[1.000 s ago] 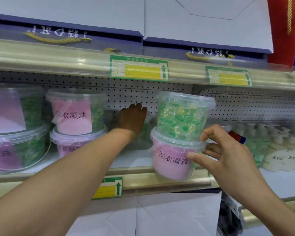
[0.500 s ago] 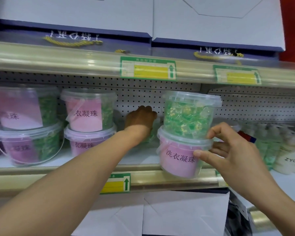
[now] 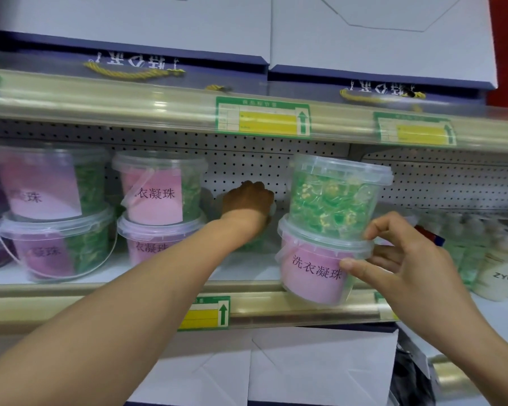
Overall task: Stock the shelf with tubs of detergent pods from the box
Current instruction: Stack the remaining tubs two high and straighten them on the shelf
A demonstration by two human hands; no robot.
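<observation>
A long shelf (image 3: 247, 272) with a dotted back wall is seen, and it is used here as the landmark. White bottles (image 3: 494, 276) are stood at the right end of the shelf. Two stacks of tubs are set on its left part: a far-left stack (image 3: 53, 212) and a second stack (image 3: 159, 206) just beside it. Each is two tubs high. Over the front edge of the shelf, right of the middle, a pink-label tub (image 3: 320, 268) is held by the right hand (image 3: 405, 268), with thumb and fingers curled round its lid rim. A green-pod tub (image 3: 338, 197) is stacked on top of it. Deep at the back of the shelf, a hidden tub is reached by the left hand (image 3: 247, 203); its grip cannot be told. A price tag (image 3: 206, 313) is stuck on the shelf's front edge.
</observation>
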